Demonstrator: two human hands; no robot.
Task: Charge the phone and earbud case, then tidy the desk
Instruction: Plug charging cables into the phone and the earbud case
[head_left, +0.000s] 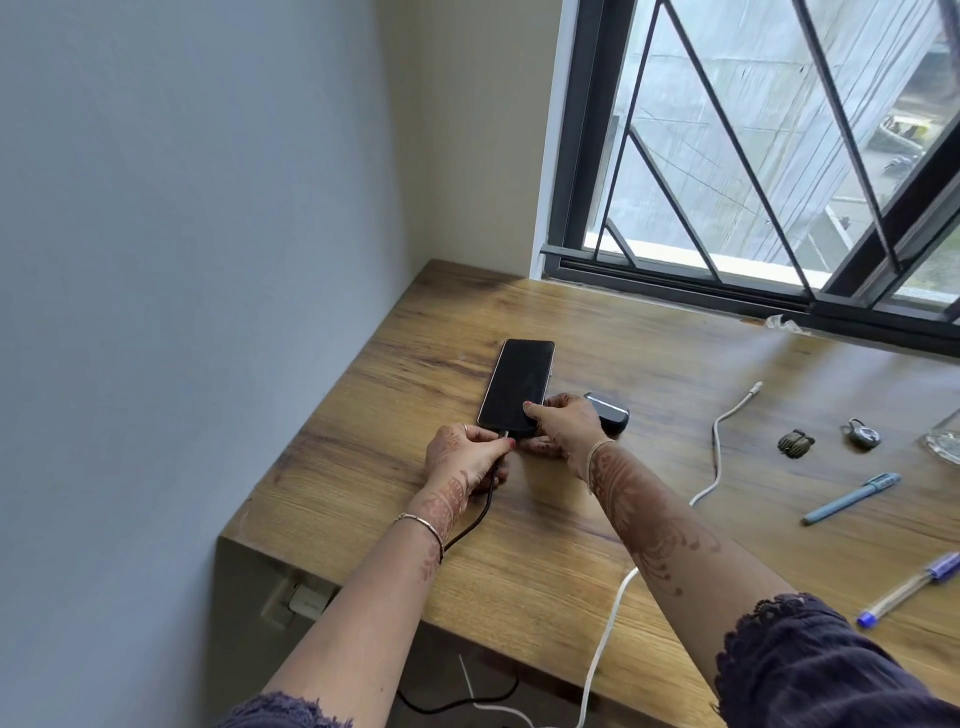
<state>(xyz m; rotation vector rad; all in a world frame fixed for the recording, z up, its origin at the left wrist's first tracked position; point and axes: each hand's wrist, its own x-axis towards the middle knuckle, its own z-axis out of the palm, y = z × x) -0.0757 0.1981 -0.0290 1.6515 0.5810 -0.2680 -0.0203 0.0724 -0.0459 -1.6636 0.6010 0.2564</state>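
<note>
A black phone (517, 382) lies face up on the wooden desk (649, 358), screen dark. My left hand (462, 457) pinches the plug of a black cable (480, 517) at the phone's near end. My right hand (563, 423) holds the phone's near right corner, thumb on the screen. The dark earbud case (610, 410) sits just right of that hand, partly hidden by it. A white cable (719, 447) snakes across the desk, its free plug (756, 387) lying loose to the right of the case.
To the right lie a small olive clip (795, 442), a padlock (863, 434), a glass object (943, 441) at the frame edge, a light-blue pen (852, 498) and a clear blue-capped pen (909, 590). A wall socket with a white charger (306, 600) sits below the desk's left end. Window behind.
</note>
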